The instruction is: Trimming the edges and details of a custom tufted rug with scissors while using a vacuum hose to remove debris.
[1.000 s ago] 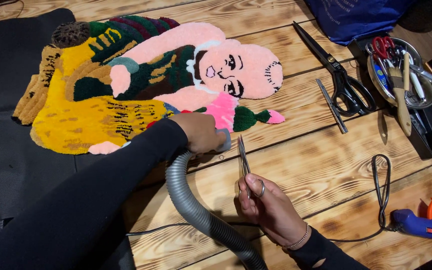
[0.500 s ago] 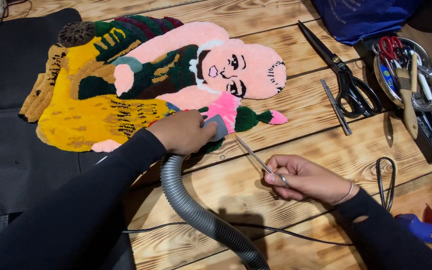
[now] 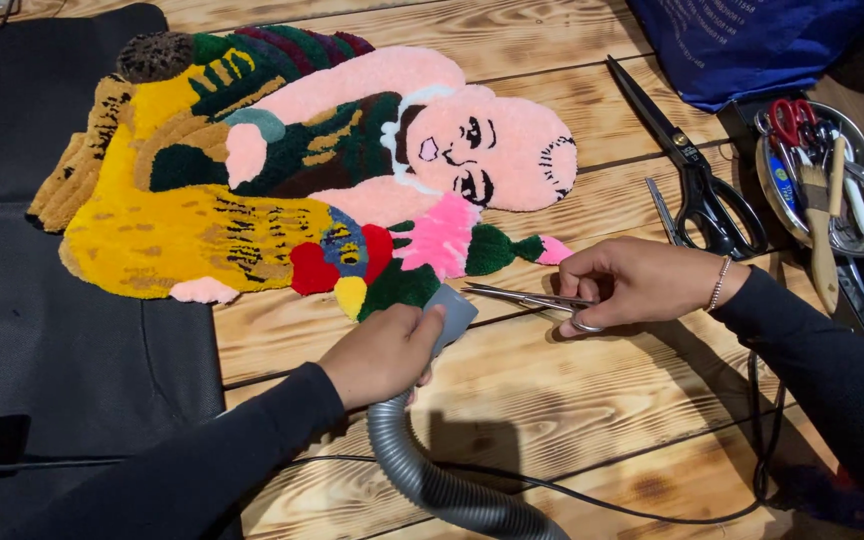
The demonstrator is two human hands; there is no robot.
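A colourful tufted rug [image 3: 282, 170] shaped like a figure with a pink face lies on the wooden table [image 3: 572, 400]. My left hand [image 3: 382, 352] grips the grey nozzle of a ribbed vacuum hose [image 3: 442, 485], its tip against the rug's lower green edge. My right hand [image 3: 637, 283] holds small silver scissors [image 3: 527, 297], their blades pointing left toward the nozzle and the rug's edge.
Large black scissors [image 3: 687, 165] and a thin metal tool [image 3: 664, 208] lie at the right. A round metal tray [image 3: 832, 185] holds a brush, red scissors and other tools. A blue bag [image 3: 752, 40] sits top right. A black mat [image 3: 42, 330] covers the left side.
My left hand pulled the nozzle down and right off the rug, uncovering its red, blue and yellow patch. My right hand moved up and turned the scissors to point left.
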